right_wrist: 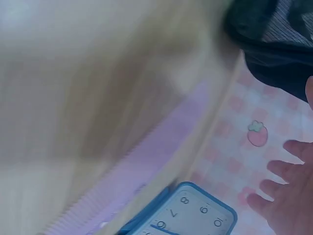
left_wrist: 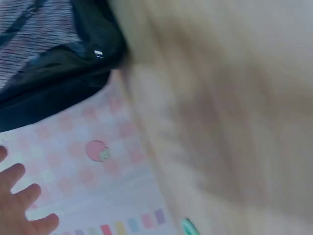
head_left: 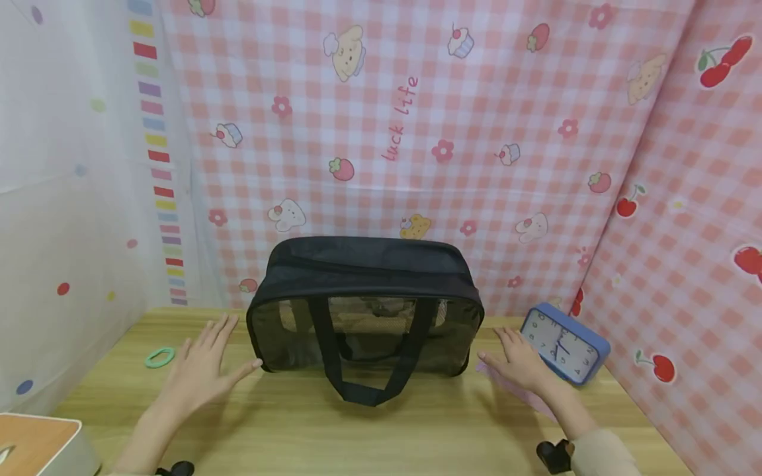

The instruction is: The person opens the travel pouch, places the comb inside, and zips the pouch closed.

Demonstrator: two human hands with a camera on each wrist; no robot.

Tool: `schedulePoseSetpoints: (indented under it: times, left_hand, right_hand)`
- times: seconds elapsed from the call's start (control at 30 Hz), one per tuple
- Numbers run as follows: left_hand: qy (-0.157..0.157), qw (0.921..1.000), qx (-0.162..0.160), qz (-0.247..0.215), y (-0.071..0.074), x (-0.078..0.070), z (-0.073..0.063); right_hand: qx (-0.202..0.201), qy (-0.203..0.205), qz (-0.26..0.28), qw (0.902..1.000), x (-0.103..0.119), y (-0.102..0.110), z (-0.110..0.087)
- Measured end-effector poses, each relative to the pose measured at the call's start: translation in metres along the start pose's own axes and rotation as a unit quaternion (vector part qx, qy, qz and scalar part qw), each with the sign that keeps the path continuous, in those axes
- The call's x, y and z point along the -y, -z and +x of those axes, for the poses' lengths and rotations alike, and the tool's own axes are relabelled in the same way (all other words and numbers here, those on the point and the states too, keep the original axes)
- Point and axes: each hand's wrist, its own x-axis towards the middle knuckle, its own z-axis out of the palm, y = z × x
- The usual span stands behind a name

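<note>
A black toiletry bag (head_left: 369,268) with see-through panels stands upright on the wooden table, its strap handle (head_left: 364,395) hanging down in front. At the bag's left end my left hand (head_left: 202,367) is spread, thumb tip right at the lower corner. My right hand (head_left: 516,360), fingers extended and holding nothing, is on the other side, between the bag and a blue alarm clock (head_left: 565,344). Partly covered by that hand and forearm in the head view is a light purple comb (right_wrist: 142,166), its teeth showing in the right wrist view.
A green ring-shaped band (head_left: 159,357) lies left of my left hand. At the lower left corner is a white box (head_left: 71,453) with a brown top. Pink checked cloth (head_left: 381,132) hangs behind the table and along its right side; whitish cloth (head_left: 71,218) hangs on the left.
</note>
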Motion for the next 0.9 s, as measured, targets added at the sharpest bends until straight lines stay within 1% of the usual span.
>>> schedulePoseSetpoints:
  times: [0.07, 0.17, 0.23, 0.3, 0.37, 0.47, 0.53, 0.6, 0.67, 0.7, 0.77, 0.8, 0.9]
  left_hand:
    - [-0.008, 0.9993, -0.030, -0.019, 0.002, -0.005, 0.006]
    - [-0.026, 0.9954, -0.074, -0.056, 0.007, -0.015, 0.015]
    - [-0.038, 0.9906, -0.108, -0.074, 0.009, -0.023, 0.020]
    - [-0.059, 0.9828, -0.151, -0.089, 0.011, -0.032, 0.024]
    - [-0.084, 0.9700, -0.205, -0.101, 0.013, -0.041, 0.028]
    - [-0.131, 0.9428, -0.284, -0.116, 0.016, -0.055, 0.034]
    - [-0.155, 0.9252, -0.324, -0.122, 0.017, -0.063, 0.036]
    - [-0.169, 0.9140, -0.346, -0.128, 0.018, -0.069, 0.038]
    - [-0.174, 0.9073, -0.361, -0.128, 0.017, -0.072, 0.039]
    - [-0.173, 0.9058, -0.365, -0.127, 0.017, -0.073, 0.039]
    - [-0.169, 0.9047, -0.370, -0.128, 0.016, -0.073, 0.039]
    - [-0.167, 0.9044, -0.371, -0.127, 0.015, -0.072, 0.039]
    - [-0.157, 0.9070, -0.369, -0.128, 0.014, -0.070, 0.040]
  right_hand:
    - [0.011, -0.007, 0.027, 0.9996, -0.001, 0.006, 0.006]
    - [0.010, -0.016, 0.073, 0.9971, -0.001, 0.014, 0.014]
    - [0.002, -0.025, 0.100, 0.9947, 0.000, 0.019, 0.020]
    - [-0.002, -0.037, 0.130, 0.9908, 0.002, 0.022, 0.024]
    - [0.001, -0.056, 0.174, 0.9832, 0.006, 0.023, 0.029]
    - [0.012, -0.078, 0.250, 0.9649, 0.014, 0.020, 0.035]
    - [0.018, -0.092, 0.297, 0.9502, 0.019, 0.015, 0.038]
    - [0.021, -0.105, 0.336, 0.9358, 0.024, 0.011, 0.041]
    - [0.023, -0.115, 0.362, 0.9248, 0.027, 0.008, 0.043]
    - [0.022, -0.122, 0.373, 0.9196, 0.029, 0.006, 0.044]
    - [0.029, -0.128, 0.387, 0.9126, 0.030, 0.004, 0.045]
    - [0.037, -0.129, 0.389, 0.9115, 0.030, 0.003, 0.045]
    - [0.063, -0.128, 0.385, 0.9117, 0.030, 0.002, 0.046]
